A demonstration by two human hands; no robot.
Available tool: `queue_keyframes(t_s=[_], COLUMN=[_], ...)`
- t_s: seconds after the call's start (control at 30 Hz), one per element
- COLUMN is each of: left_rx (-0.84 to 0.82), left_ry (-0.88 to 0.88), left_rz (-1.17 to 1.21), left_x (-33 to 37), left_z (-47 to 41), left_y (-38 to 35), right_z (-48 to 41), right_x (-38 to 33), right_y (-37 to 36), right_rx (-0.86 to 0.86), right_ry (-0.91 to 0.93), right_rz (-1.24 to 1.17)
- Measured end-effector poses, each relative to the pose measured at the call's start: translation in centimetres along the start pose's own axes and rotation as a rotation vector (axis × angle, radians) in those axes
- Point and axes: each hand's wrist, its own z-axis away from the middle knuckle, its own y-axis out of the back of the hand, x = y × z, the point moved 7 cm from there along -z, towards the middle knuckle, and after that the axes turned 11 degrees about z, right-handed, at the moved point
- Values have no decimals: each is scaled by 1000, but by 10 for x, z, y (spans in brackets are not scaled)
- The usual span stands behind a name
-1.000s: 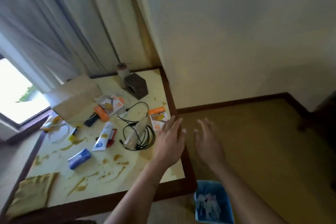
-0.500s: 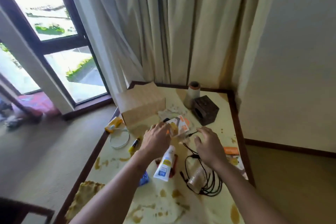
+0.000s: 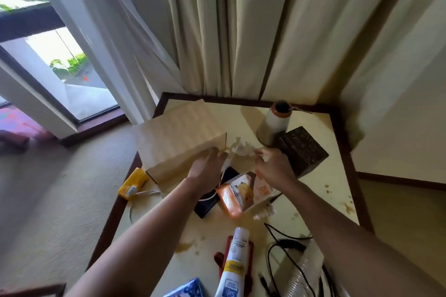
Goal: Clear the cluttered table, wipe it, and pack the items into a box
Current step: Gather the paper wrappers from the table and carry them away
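Two hands reach over the stained counter (image 3: pixel 241 116) toward a crumpled white paper (image 3: pixel 239 148) at the near corner of the cardboard box (image 3: pixel 178 137). The left hand (image 3: pixel 207 166), fingers spread, is beside the box wall. The right hand (image 3: pixel 272 166) curls at the paper; blur hides any pinch. A thread cone (image 3: pixel 274 123) and dark wooden block (image 3: pixel 301 149) crowd the paper's right side. Orange packets (image 3: pixel 236 195) and a dark flat case (image 3: pixel 212 198) lie under the wrists. Nearer are a white tube (image 3: pixel 235 265), black cable (image 3: pixel 284 248), clear cup (image 3: pixel 306 272) and blue pack (image 3: pixel 185 289).
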Motion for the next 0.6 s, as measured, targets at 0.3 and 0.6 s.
queue_keyframes(t_s=[0.3,0.6], left_rx=[-7,-10], left_ry=[-98,-69], left_rz=[-180,-196], left_x=[-5,-12], left_z=[-41,-55], left_y=[-29,-36], right_z=[-95,-118], right_x=[-15,3], right_y=[-60,-65], right_rx=[-139,-66], right_ry=[107,30], right_rz=[441,246])
